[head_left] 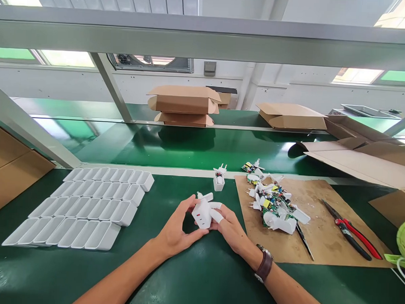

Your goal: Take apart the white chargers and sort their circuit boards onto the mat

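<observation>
Over the middle of the green bench, a white plug adapter (pixel 202 215) with slots and a small red mark is held between both hands. My left hand (pixel 178 228) grips its left side, fingers behind and thumb below. White covers are on two fingers of my right hand (pixel 231 228), which closes on the adapter's right side; a watch is on that wrist. A white piece (pixel 206 196) shows just behind the adapter, and whether it belongs to it I cannot tell. Beyond the hands stands an open white housing (pixel 218 182) with a pronged plug part on top.
Rows of white open housings (pixel 87 210) lie at left. On a brown cardboard sheet (pixel 322 245) at right are a pile of circuit boards and plug parts (pixel 275 205), red-and-black pliers (pixel 350 232) and a black pointed tool (pixel 304 242). Cardboard boxes (pixel 186 105) sit behind.
</observation>
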The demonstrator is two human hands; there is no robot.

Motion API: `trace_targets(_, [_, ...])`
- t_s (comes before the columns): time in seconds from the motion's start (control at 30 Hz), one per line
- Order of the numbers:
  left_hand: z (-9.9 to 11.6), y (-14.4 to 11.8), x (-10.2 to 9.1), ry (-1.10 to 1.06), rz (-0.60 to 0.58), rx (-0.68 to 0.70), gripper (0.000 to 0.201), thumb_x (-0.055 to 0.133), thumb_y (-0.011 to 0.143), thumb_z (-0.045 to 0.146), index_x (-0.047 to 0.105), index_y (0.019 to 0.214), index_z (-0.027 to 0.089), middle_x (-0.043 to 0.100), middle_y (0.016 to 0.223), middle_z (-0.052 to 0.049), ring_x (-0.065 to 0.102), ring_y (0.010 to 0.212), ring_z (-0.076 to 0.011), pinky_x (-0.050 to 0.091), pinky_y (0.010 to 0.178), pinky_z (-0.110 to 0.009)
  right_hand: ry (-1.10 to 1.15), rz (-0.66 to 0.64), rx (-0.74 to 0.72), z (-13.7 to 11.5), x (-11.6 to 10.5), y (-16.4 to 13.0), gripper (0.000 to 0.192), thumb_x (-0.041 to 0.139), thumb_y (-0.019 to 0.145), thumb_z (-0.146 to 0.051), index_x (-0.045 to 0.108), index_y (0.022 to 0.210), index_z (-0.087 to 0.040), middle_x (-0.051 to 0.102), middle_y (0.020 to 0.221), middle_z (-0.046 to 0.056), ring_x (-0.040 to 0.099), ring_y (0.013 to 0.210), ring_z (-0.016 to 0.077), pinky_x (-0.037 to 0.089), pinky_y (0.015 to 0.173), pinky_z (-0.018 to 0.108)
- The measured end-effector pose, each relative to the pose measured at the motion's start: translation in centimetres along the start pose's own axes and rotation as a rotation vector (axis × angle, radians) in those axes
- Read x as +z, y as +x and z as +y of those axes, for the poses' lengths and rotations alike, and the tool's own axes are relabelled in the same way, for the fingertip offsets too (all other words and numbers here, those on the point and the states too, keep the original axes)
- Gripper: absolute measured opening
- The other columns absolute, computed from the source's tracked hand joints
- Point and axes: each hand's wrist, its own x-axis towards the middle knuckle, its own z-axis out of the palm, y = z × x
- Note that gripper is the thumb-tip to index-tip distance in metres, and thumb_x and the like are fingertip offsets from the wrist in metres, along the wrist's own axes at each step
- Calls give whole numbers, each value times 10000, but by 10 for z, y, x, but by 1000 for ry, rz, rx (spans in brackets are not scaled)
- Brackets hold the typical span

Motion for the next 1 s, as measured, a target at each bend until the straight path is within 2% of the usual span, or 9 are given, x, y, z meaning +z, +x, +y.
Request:
trace_targets(0.1, [3,1,0,10,50,101,823,740,898,339,275,1575,287,675,1250,-109,707,1012,-226,613,898,-397,125,-40,97,-2,3,0,392,686,871,-520,648,1117,-217,752,1026,72,759,923,274,598,870,481])
trace_targets(0.27, [3,6,-3,1,79,163,813,705,933,389,240,1593,294,697,1244,-111,724,1003,-216,619,867,-371,112,-50,109,-5,6,-1,396,688,867,-502,659,1145,-221,754,1078,83,752,948,275,572,920,486])
trace_targets(0.53, [3,7,-3,-13,73,164,816,705,933,422,244,1596,300,714,1253,-115,717,993,-202,624,847,-361,66,-63,121,-8,6,-4,394,637,899,-493,652,1185,-223,758,1029,80,750,905,269,555,925,471])
trace_targets(0.77, [4,9,-3,-9,68,177,792,700,936,425,262,1585,304,717,1251,-108,712,967,-193,616,861,-371,66,-77,96,-5,5,-1,394,656,881,-518,673,1148,-228,716,1230,107,713,1045,281,561,938,465])
trace_targets(1.0, [0,4,-3,18,62,101,799,716,919,443,273,1573,319,712,1254,-109,721,948,-208,616,858,-400,27,-88,85,-5,6,-2,404,629,900,-565,676,1139,-243,741,1141,87,716,1027,272,576,917,450])
